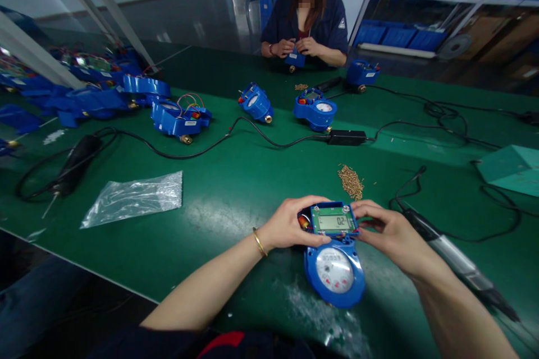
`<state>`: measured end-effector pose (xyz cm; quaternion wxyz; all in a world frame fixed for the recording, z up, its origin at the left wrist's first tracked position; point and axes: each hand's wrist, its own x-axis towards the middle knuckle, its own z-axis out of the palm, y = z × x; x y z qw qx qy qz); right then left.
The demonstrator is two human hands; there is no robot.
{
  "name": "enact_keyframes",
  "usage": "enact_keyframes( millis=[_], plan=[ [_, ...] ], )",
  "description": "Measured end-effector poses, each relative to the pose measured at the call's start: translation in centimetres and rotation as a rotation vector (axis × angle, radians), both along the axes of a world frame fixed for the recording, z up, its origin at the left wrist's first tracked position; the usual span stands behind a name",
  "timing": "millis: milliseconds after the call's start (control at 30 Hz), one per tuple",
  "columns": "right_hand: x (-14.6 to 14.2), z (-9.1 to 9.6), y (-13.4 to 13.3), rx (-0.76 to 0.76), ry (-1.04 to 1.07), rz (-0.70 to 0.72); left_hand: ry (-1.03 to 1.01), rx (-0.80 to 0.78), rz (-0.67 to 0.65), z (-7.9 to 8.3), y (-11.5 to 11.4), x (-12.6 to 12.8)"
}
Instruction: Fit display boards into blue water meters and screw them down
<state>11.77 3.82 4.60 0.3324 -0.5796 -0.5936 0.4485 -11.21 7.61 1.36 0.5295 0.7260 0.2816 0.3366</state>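
A blue water meter (356, 269) lies in front of me, its round white dial facing up. Its box end is uncovered and shows a green circuit board with a small display (334, 222). My left hand (290, 224) is closed around the left side of that box, thumb along the near edge. On the opposite side, my right hand (389, 233) has its fingers bent against the box's right edge, by the wires. Just beyond the meter lies a pile of small brass-coloured screws (350, 182).
A clear plastic bag (138, 197) and a black electric screwdriver (78, 165) lie left; another screwdriver (455, 261) lies right. Several blue meters (181, 116) stand farther back. A cable with a black box (346, 137) crosses the table. Opposite, a co-worker (304, 22) holds a meter.
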Motion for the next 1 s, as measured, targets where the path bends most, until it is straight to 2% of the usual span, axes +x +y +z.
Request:
enact_keyframes(
  millis=[100,333,433,567,767,867,1000],
  plan=[
    [-0.1,0.3,1.0,-0.111,0.05,0.051,0.014,0.014,-0.005,0.1,0.0,0.1],
    [-0.5,-0.4,1.5,-0.225,0.185,-0.027,0.018,0.013,-0.003,0.0,0.0,0.1],
    [-0.8,-0.8,1.2,-0.274,0.22,-0.027,0.017,0.004,-0.011,0.1,0.0,0.3],
    [-1.3,-1.2,0.5,-0.31,0.255,-0.068,-0.023,0.094,-0.016,0.1,-0.3,1.0],
    [-0.1,-0.4,-1.2,-0.353,0.357,-0.076,-0.027,0.139,0.035,-0.4,-0.5,1.0],
    [0.5,-0.4,-2.8,-0.282,0.383,-0.185,-0.021,0.127,0.045,-0.5,-0.5,0.9],
    [-0.9,-1.4,-5.6,0.003,0.237,-0.517,-0.013,0.121,0.037,-0.3,-0.6,1.1]
  ],
)
